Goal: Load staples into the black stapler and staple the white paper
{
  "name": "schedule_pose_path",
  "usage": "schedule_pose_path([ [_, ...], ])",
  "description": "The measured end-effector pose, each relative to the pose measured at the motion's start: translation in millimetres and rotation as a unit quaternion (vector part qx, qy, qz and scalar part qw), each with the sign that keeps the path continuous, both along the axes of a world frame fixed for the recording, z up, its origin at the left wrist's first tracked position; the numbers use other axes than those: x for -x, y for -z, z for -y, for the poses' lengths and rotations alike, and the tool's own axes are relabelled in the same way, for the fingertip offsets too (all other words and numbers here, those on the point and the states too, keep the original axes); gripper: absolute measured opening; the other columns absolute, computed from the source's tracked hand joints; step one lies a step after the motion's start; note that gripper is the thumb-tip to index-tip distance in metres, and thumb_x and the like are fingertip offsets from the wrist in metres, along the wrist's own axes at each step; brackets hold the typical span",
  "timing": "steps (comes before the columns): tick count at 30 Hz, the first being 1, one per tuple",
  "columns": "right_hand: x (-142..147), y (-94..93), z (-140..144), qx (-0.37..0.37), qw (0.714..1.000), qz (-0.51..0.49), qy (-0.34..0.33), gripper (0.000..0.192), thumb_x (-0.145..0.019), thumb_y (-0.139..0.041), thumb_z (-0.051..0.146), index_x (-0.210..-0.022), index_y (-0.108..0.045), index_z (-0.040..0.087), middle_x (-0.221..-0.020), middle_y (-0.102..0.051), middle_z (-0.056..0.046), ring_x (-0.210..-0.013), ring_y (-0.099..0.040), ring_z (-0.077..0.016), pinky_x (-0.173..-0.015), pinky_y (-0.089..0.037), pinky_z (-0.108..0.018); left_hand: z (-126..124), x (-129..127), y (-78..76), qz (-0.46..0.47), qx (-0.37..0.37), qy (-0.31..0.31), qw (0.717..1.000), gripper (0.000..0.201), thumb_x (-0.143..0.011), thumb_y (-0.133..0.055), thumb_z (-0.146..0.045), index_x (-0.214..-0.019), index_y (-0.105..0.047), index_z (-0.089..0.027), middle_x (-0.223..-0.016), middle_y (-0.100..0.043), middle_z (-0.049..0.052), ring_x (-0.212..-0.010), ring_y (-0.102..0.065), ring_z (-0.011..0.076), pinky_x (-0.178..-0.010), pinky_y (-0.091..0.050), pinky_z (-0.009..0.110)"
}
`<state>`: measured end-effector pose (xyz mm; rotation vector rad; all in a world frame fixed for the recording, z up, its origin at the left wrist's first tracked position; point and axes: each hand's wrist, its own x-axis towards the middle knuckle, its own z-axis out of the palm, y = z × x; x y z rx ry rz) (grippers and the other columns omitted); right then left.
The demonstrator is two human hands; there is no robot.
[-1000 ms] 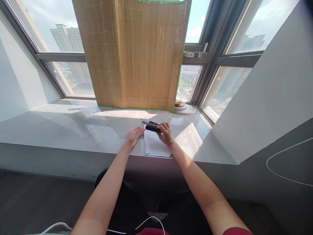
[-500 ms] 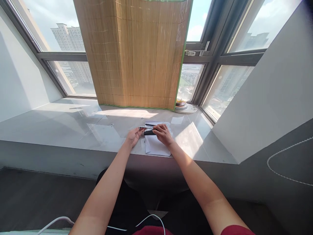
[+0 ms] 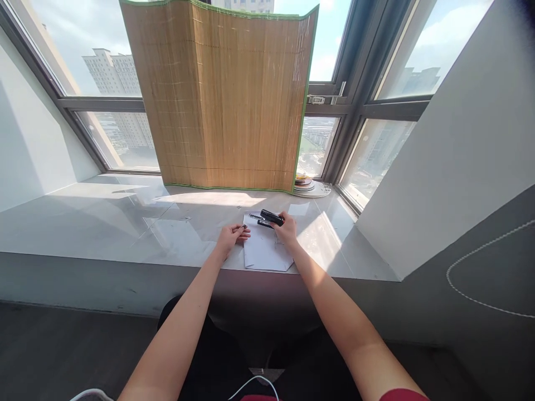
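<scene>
Black stapler (image 3: 271,217) at the far edge of a white sheet of paper (image 3: 266,252), lid swung up and the metal magazine poking out toward the left — held from the right side by the right hand (image 3: 286,229), fingers wrapped round the body. Left hand (image 3: 231,236) just left of the sheet, fingertips pinched on something small and dark; probably a strip of staples, though too tiny to be sure. Paper flat on the pale glossy window ledge (image 3: 125,220), near its front edge. For a clean job, by the look of it: keep the stapler body steady and level with the right hand, line the small piece up square with the open channel, slide rather than push — no forcing. Further back, a bamboo screen (image 3: 221,94) upright against the window, and a few stacked plates (image 3: 311,186) beside its right foot. Hard to tell: whether the magazine already holds staples, what lies on the plates, and where the stapler's base meets the paper behind the knuckles.
</scene>
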<state>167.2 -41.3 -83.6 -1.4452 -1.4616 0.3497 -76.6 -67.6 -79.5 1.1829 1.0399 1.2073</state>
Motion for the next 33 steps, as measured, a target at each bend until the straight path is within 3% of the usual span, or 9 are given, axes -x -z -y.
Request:
schedule_pose_path([
  [4,3,-0.2,3,0.016,0.999,0.034,-0.016,0.029,-0.077,-0.075,0.045,-0.093,-0.061,0.024,-0.090,-0.068,-0.002,-0.087,-0.059,-0.0246,-0.083,-0.045,-0.037,6,0,-3.4,-0.056,-0.032,0.033,0.997,0.037,-0.077,-0.086,-0.047,-0.095,-0.080,-0.015,-0.097,-0.080,0.014,-0.078,-0.074,0.0218,-0.069,-0.060,0.034],
  [7,9,-7.9,13,-0.085,0.993,0.081,-0.024,0.030,-0.086,-0.073,0.044,-0.108,-0.066,0.026,-0.115,-0.068,-0.008,-0.110,-0.057,-0.0300,-0.097,-0.043,-0.045,9,0,-6.4,-0.100,-0.060,0.056,0.992,0.038,-0.074,-0.086,-0.052,-0.088,-0.081,-0.017,-0.087,-0.078,0.010,-0.072,-0.069,0.0191,-0.062,-0.054,0.030],
  [9,14,-13.6,22,-0.153,0.977,0.124,-0.080,0.026,-0.092,-0.071,0.043,-0.113,-0.068,0.027,-0.122,-0.066,-0.010,-0.117,-0.055,-0.0304,-0.102,-0.041,-0.047,11,-1,-8.8,-0.115,-0.070,0.062,0.989,0.038,-0.075,-0.084,-0.054,-0.086,-0.081,-0.018,-0.082,-0.076,0.008,-0.069,-0.065,0.0176,-0.058,-0.050,0.028],
  [13,22,-17.5,31,-0.192,0.930,0.218,-0.225,0.022,-0.096,-0.070,0.046,-0.111,-0.074,0.030,-0.114,-0.067,-0.009,-0.109,-0.056,-0.0280,-0.101,-0.043,-0.045,15,-2,-13.9,-0.123,-0.084,0.072,0.986,0.037,-0.078,-0.081,-0.054,-0.084,-0.081,-0.018,-0.071,-0.069,0.004,-0.059,-0.056,0.0130,-0.053,-0.042,0.025],
  [21,27,-11.0,26,-0.257,0.894,0.273,-0.244,0.012,-0.101,-0.067,0.035,-0.103,-0.076,0.028,-0.103,-0.070,-0.008,-0.098,-0.059,-0.0245,-0.089,-0.046,-0.040,16,0,-15.6,-0.140,-0.090,0.099,0.981,0.043,-0.080,-0.078,-0.059,-0.085,-0.080,-0.017,-0.070,-0.067,0.002,-0.055,-0.050,0.0096,-0.053,-0.040,0.024],
  [24,25,-12.3,23,-0.278,0.904,0.243,-0.217,0.011,-0.101,-0.066,0.031,-0.100,-0.076,0.028,-0.097,-0.070,-0.007,-0.094,-0.060,-0.0237,-0.088,-0.047,-0.039,10,0,-10.5,-0.131,-0.088,0.082,0.984,0.049,-0.083,-0.073,-0.065,-0.088,-0.080,-0.016,-0.077,-0.070,0.004,-0.055,-0.052,0.0090,-0.051,-0.040,0.023],
  [28,-1,-17.8,6,-0.275,0.955,0.095,-0.048,0.014,-0.099,-0.064,0.031,-0.094,-0.074,0.025,-0.088,-0.068,-0.007,-0.091,-0.060,-0.0253,-0.087,-0.050,-0.041,4,0,-5.0,-0.107,-0.068,0.053,0.990,0.053,-0.085,-0.069,-0.068,-0.086,-0.079,-0.016,-0.084,-0.071,0.007,-0.060,-0.056,0.0101,-0.049,-0.041,0.022],
  [30,-25,-18.9,-8,-0.215,0.975,0.039,0.028,0.013,-0.093,-0.065,0.033,-0.089,-0.073,0.023,-0.084,-0.067,-0.007,-0.088,-0.060,-0.0260,-0.085,-0.051,-0.042,3,-1,-4.1,-0.106,-0.066,0.055,0.991,0.053,-0.084,-0.070,-0.067,-0.084,-0.078,-0.015,-0.080,-0.070,0.007,-0.058,-0.055,0.0096,-0.049,-0.040,0.021],
  [33,-61,-13.6,-30,-0.056,0.996,0.007,0.070,0.008,-0.081,-0.067,0.029,-0.080,-0.070,0.021,-0.082,-0.069,-0.007,-0.081,-0.063,-0.0253,-0.085,-0.051,-0.041,2,-2,-3.9,-0.108,-0.067,0.056,0.990,0.052,-0.084,-0.069,-0.066,-0.081,-0.077,-0.015,-0.078,-0.069,0.006,-0.057,-0.054,0.0091,-0.048,-0.040,0.021],
])
